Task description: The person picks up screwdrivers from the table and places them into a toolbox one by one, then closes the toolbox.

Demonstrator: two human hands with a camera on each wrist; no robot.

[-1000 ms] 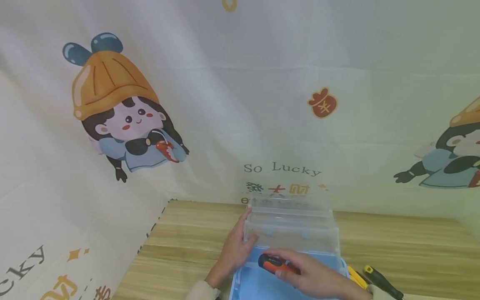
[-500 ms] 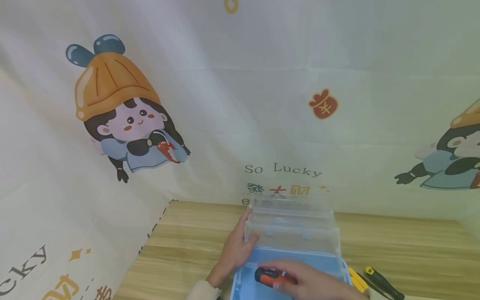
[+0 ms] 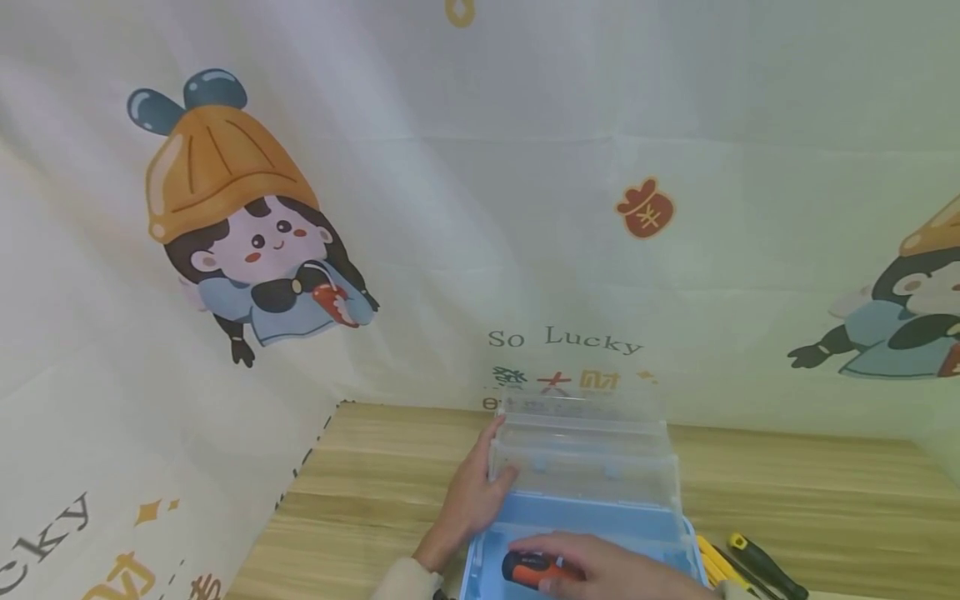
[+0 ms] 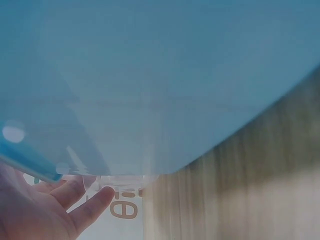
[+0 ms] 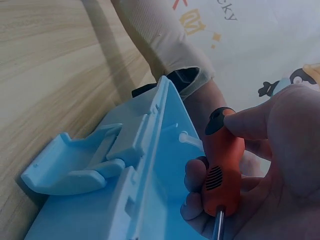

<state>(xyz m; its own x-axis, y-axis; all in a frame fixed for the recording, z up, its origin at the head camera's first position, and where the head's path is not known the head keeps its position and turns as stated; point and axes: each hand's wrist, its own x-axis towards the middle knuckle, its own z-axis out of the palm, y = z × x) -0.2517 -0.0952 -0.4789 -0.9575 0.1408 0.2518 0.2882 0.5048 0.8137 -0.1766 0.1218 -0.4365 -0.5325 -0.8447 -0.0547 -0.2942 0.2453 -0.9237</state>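
A light blue toolbox (image 3: 633,525) stands on the table with its clear lid (image 3: 592,477) raised at the back. My left hand (image 3: 472,502) holds the lid's left side, thumb on the inner face; in the left wrist view its fingers (image 4: 92,211) reach along the edge. Over the box's open interior, my right hand (image 3: 611,568) grips a screwdriver (image 3: 531,571) by its orange and black handle. The right wrist view shows the handle (image 5: 223,172) wrapped by fingers, a metal shaft extending from it. The shaft's tip is out of frame.
Right of the box lie a yellow-handled tool (image 3: 716,560) and a black handle with a yellow end (image 3: 768,568). A blue latch (image 5: 75,162) juts from the box's front. Behind the wooden table (image 3: 810,483) hangs a printed cloth (image 3: 735,250).
My right hand has moved down and slightly left with the screwdriver, lower over the box. My left hand and the lid have stayed in place.
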